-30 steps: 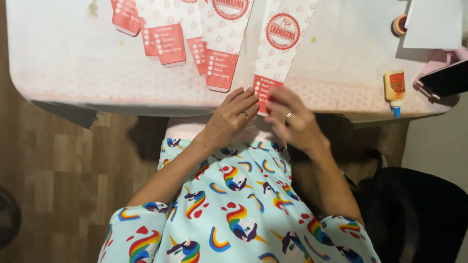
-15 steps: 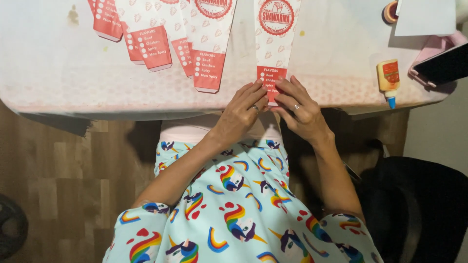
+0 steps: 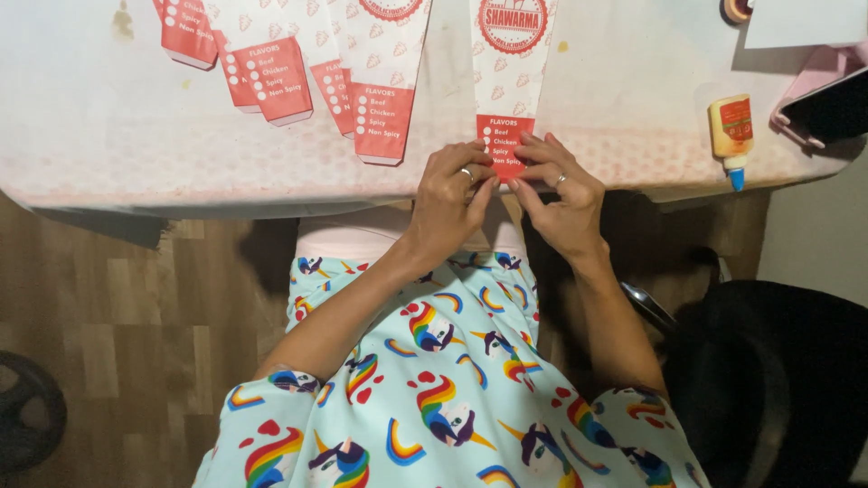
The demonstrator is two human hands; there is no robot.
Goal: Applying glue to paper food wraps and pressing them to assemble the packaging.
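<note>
Right now both my hands sit at the near table edge, on the red bottom flap of one paper sleeve (image 3: 512, 63). My left hand (image 3: 452, 194) has its fingers curled, tips pressing down on the flap's left side. My right hand (image 3: 561, 185) mirrors it on the flap's right side, fingertips (image 3: 517, 185) pressed flat on the paper. The two hands nearly touch each other at the fingertips; I wear a ring on each. The sleeve runs straight away from me, white with a red round stamp up top, and lies flat on the table (image 3: 108, 126).

Count: one sleeve under my hands, about four more sleeves (image 3: 380, 81) fanned out to the left, overlapping, well apart from my hands. One small glue bottle (image 3: 732, 131) lies to the right near the edge. One white sheet (image 3: 805, 23) sits at the far right corner, one dark tablet (image 3: 827, 104) in a pink case beside it.

Surface is a pale, stained tabletop. Below is wood-pattern floor (image 3: 117, 298), and a black chair (image 3: 778, 380) at right.
</note>
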